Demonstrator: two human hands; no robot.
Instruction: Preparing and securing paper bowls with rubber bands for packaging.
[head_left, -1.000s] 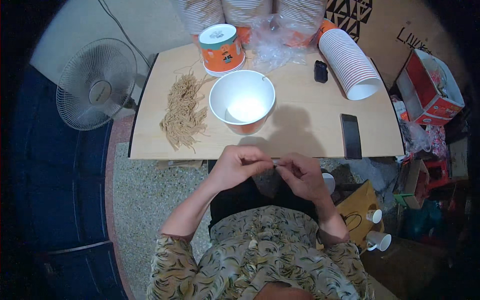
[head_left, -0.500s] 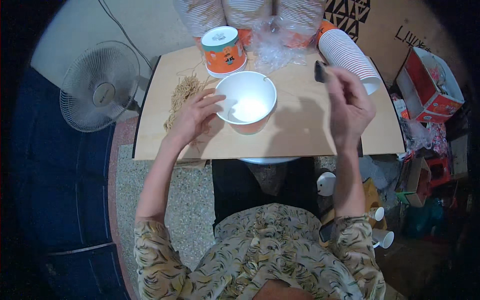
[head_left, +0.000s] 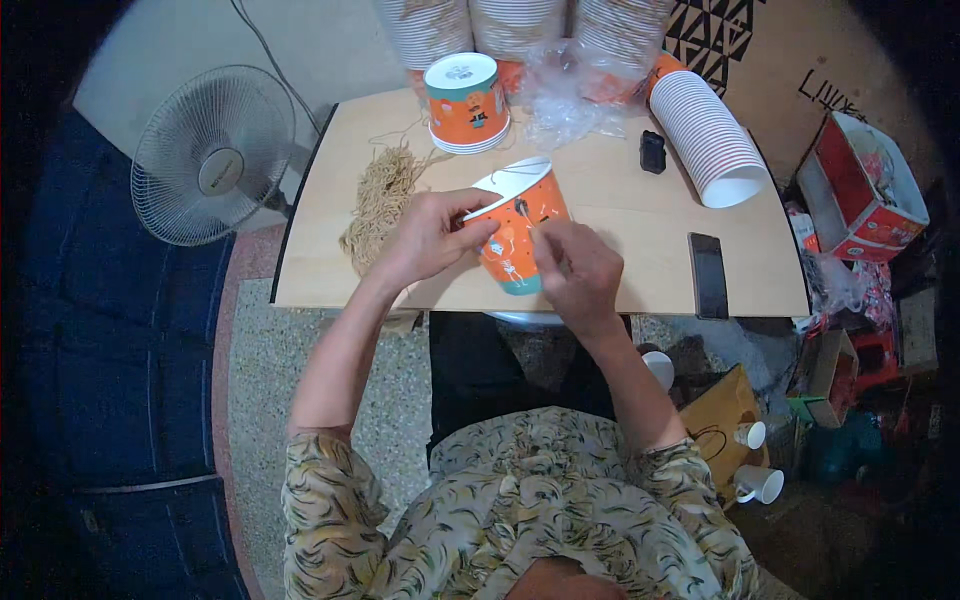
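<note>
An orange paper bucket [head_left: 512, 240] with a teal base and small printed figures is tilted on its side edge above the table, its white inside [head_left: 520, 178] facing up and away. My left hand [head_left: 432, 235] grips its rim at the left, fingers inside and thumb on the outer wall. My right hand [head_left: 580, 270] is closed in a pinch at the wall facing me, on what looks like the end of a thin tan cord by a dark spot below the rim. Another stretch of cord crosses the bucket's mouth. A small black object [head_left: 652, 152] lies on the table at the right.
Loose tan cords [head_left: 375, 205] lie in a heap at the left. Behind stand an upturned orange bucket [head_left: 468, 105], crumpled clear plastic [head_left: 570, 95] and tall bucket stacks. A toppled stack [head_left: 705, 130] and a phone [head_left: 708, 275] lie at the right. A fan [head_left: 218, 165] stands left.
My right hand has set the small black object on the table and come left to the bucket. The bucket has been tilted, its outer wall now facing me. The whole view has shifted slightly.
</note>
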